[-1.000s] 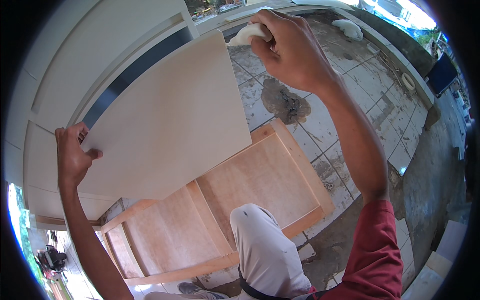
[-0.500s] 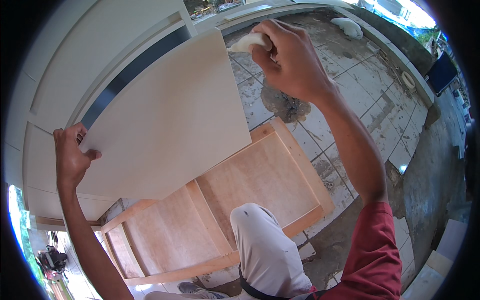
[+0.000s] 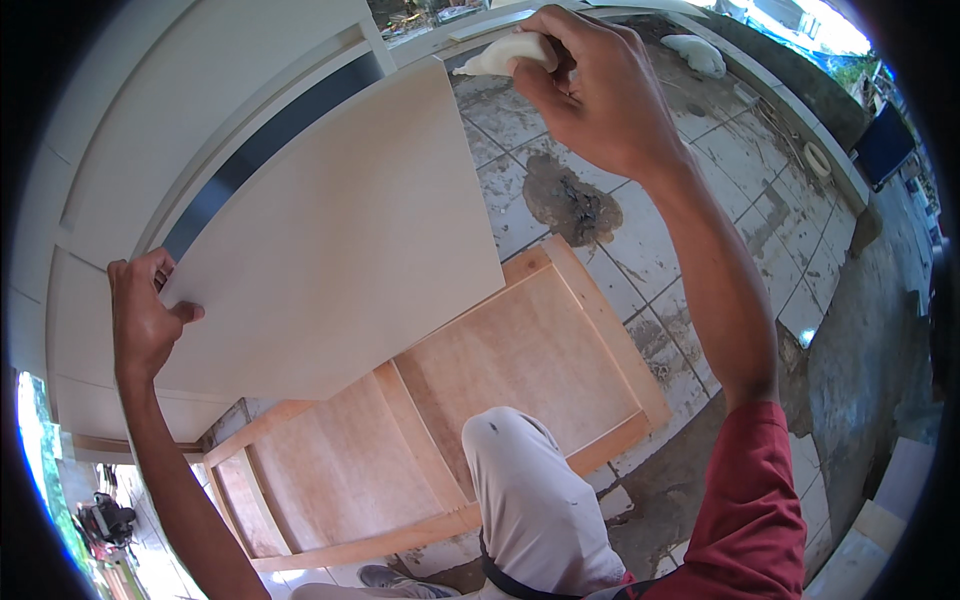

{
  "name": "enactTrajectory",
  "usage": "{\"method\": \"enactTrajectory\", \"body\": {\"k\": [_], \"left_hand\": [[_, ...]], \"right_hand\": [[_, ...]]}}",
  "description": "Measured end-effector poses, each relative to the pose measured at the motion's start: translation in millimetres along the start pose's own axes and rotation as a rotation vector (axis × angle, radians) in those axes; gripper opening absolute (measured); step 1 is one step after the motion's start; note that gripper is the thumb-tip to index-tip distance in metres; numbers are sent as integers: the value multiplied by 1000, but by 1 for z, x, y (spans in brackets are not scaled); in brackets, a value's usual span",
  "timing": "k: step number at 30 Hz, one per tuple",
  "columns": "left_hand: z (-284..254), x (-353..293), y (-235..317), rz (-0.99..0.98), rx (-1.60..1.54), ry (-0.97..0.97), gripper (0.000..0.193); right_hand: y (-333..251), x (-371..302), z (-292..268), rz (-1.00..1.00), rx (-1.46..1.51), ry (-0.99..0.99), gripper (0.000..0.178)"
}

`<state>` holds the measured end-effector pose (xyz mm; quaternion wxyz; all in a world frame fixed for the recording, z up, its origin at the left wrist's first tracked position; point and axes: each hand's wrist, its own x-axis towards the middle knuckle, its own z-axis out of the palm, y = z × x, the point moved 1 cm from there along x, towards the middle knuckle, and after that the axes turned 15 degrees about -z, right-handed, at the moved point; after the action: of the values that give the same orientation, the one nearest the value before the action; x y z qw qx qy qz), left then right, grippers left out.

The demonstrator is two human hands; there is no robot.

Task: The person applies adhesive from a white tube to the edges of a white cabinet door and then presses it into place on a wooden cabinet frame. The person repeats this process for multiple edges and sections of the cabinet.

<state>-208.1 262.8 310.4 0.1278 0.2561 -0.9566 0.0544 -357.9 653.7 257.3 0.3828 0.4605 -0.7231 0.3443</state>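
A large cream-white board point(image 3: 330, 240) leans slantwise across the left and middle. My left hand point(image 3: 145, 315) is closed around its left edge, thumb on the near face. In my right hand point(image 3: 615, 100) is a small white squeeze bottle point(image 3: 508, 54), pinched between thumb and fingers, its narrow tip pointing left. That tip is close to the board's upper right corner; whether it touches cannot be made out. Behind the board's far edge runs a dark gap in a pale cabinet point(image 3: 130, 110).
Below the board lies a wooden frame with plywood panels point(image 3: 520, 370), my knee over its near side. Dirty white floor tiles point(image 3: 740, 240) with a wet grey patch point(image 3: 570, 200) spread right. A white sack point(image 3: 694, 55) and a tape roll point(image 3: 817, 159) lie farther off.
My right hand has moved up and slightly right with the squeeze bottle, away from the board's right edge. My left hand and the board stay in place.
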Motion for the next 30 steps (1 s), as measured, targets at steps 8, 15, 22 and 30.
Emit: {"method": "enactTrajectory", "body": {"k": [8,15,22,30], "left_hand": [[4,-5,-3,216,0,216,42],[6,1,-6,159,-42,137,42],[5,0,-6,176,-33,135,41],[2,-4,-1,124,-4,110,42]], "right_hand": [[2,6,3,-3,-7,-2,22],[6,-4,12,-7,37,6,15],[5,-22,19,-31,-55,-39,20],[7,-36,29,-6,-15,-56,20]]}}
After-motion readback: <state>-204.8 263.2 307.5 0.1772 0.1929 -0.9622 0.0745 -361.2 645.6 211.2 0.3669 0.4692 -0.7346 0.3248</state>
